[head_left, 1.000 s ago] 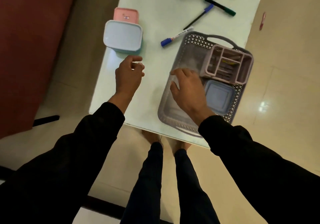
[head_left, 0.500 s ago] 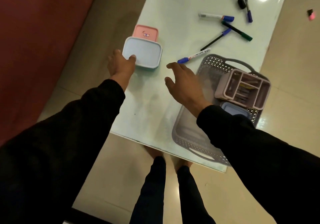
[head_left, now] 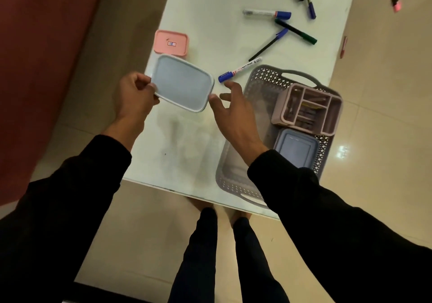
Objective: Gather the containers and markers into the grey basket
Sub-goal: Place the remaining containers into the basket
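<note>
Pale-blue container [head_left: 182, 82] sits between the two hands in the head view, its lid facing up. At its 9 o'clock edge the left hand [head_left: 133, 97] pinches the rim, fingers curled round it. At its 3 o'clock corner the right hand [head_left: 233, 111] is spread, fingertips touching or just short of it; which, I cannot tell. A pink container [head_left: 171, 43] lies at 12 o'clock. The grey basket [head_left: 254, 87] rests at 3 o'clock on the white table [head_left: 210, 10], scattered markers [head_left: 240, 69] beyond.

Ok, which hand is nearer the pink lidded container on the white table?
Left. The left hand sits just below-left of the pink lidded container; the right hand is farther right.
</note>
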